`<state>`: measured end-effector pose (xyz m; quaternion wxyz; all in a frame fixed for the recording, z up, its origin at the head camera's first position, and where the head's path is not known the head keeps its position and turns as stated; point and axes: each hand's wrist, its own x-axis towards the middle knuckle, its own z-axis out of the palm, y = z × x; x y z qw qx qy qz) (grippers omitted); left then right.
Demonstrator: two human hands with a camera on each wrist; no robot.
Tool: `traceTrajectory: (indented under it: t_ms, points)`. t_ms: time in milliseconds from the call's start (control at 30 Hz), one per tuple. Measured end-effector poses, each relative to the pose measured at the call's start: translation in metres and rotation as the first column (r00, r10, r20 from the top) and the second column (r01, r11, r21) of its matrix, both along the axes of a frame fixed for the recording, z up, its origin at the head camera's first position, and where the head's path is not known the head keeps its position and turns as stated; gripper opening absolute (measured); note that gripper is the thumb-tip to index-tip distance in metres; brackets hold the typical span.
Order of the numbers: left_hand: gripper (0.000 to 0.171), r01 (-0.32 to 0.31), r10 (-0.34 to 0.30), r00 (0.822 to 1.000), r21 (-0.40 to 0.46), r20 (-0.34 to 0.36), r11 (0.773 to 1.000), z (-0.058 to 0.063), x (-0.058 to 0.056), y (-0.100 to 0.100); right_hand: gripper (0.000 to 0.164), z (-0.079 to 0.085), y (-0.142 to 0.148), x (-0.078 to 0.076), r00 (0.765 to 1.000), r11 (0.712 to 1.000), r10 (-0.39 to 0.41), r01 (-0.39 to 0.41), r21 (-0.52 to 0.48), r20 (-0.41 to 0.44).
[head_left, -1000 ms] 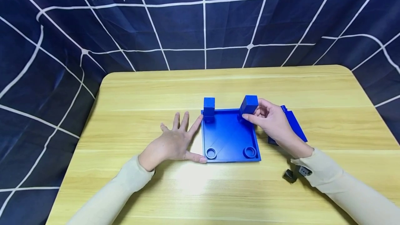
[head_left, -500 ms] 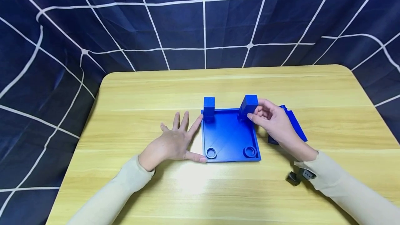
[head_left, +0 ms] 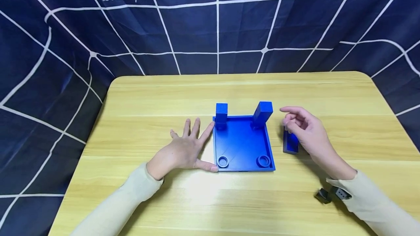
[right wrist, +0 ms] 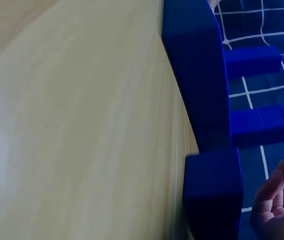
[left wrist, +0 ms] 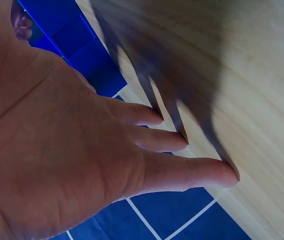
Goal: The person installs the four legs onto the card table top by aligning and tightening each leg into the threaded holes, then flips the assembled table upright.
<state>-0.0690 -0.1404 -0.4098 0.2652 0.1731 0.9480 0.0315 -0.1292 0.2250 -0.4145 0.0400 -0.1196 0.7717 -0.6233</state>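
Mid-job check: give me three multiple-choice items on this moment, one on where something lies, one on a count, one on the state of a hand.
1. Where does the loose blue piece lie?
A. On the table, right of the blue tray
B. Inside the tray
C. On top of a post

2. How many upright blue posts stand at the far edge of the blue tray?
A. One
B. Two
C. Four

3. What is the left hand doing?
A. Gripping a post
B. Lifted clear of the table
C. Lying flat with spread fingers against the tray's left edge

Answers:
1 A, the piece rests on the wooden table beside the tray, below the right hand.
2 B, the left post and the right post stand there; the near corners show only empty round sockets.
3 C, its fingers are straight and its index finger and thumb touch the tray's edge.
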Motion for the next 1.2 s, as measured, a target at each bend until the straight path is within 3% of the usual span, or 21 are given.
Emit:
traceTrajectory:
  t_ms: [367,467,533,667,867,1033,1200]
  points:
    - [0.139,-0.011,0.011,1.000,0.004,0.009,1.000,0.000,0.000,0.002,0.028,-0.002,0.036,-0.001,0.992,0.975,-0.128,0.128,-0.183,0.012]
    - [0.140,-0.014,0.014,1.000,-0.005,0.015,1.000,0.000,0.000,0.002,0.029,-0.006,0.044,0.000,0.989,0.971,-0.147,0.148,-0.187,0.018]
    - [0.140,-0.014,0.014,1.000,-0.009,0.019,1.000,-0.001,0.000,0.002,0.029,-0.010,0.050,0.001,0.987,0.975,-0.160,0.162,-0.155,0.023]
    - [0.140,-0.013,0.013,1.000,-0.014,0.017,1.000,-0.001,0.000,0.002,0.029,-0.014,0.061,0.001,0.983,0.983,-0.181,0.181,0.008,0.036]
    - [0.141,-0.014,0.014,1.000,-0.005,0.024,1.000,-0.001,0.000,0.003,0.030,-0.013,0.075,0.003,0.979,0.969,-0.183,0.163,0.187,0.091]
    - [0.141,-0.017,0.017,1.000,0.003,0.025,1.000,0.000,0.000,0.003,0.037,-0.015,0.083,0.005,0.982,0.948,-0.146,0.103,0.300,0.124]
    - [0.140,-0.012,0.012,1.000,-0.001,0.022,1.000,0.002,-0.001,0.003,0.059,-0.017,0.086,0.006,0.983,0.912,-0.091,0.018,0.409,0.159]
